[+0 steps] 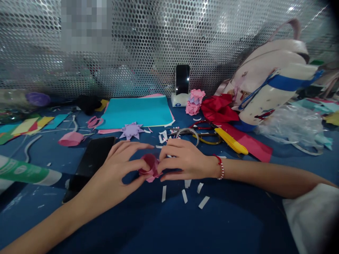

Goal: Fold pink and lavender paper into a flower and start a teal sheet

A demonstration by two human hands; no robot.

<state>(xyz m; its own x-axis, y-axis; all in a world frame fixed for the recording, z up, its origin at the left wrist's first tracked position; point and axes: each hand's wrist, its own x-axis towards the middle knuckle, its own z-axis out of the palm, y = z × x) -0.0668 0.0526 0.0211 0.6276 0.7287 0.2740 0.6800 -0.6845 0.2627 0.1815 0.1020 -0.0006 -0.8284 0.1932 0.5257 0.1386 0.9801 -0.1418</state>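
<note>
Between my two hands is a small pink folded-paper piece [150, 165], ring-like, with its hollow facing up. My left hand [119, 164] pinches its near left wall between thumb and index finger. At its right side my right hand [182, 160], with a red and beaded bracelet at the wrist, has fingers curled against the paper; what the fingertips grip is partly hidden. Just beyond my left hand lies a lilac paper star [131, 131]. Several white paper strips [184, 196] are scattered on the blue tabletop close to my right hand.
A dark phone [90, 165] and a green-white tube [29, 171] lie left. Behind are blue paper sheets [137, 111], a propped phone [182, 79] and pink paper flowers [195, 102]. Scissors [209, 139], a tape roll [188, 135], a yellow cutter [231, 141], a bottle [272, 95] and a bag [265, 63] stand right.
</note>
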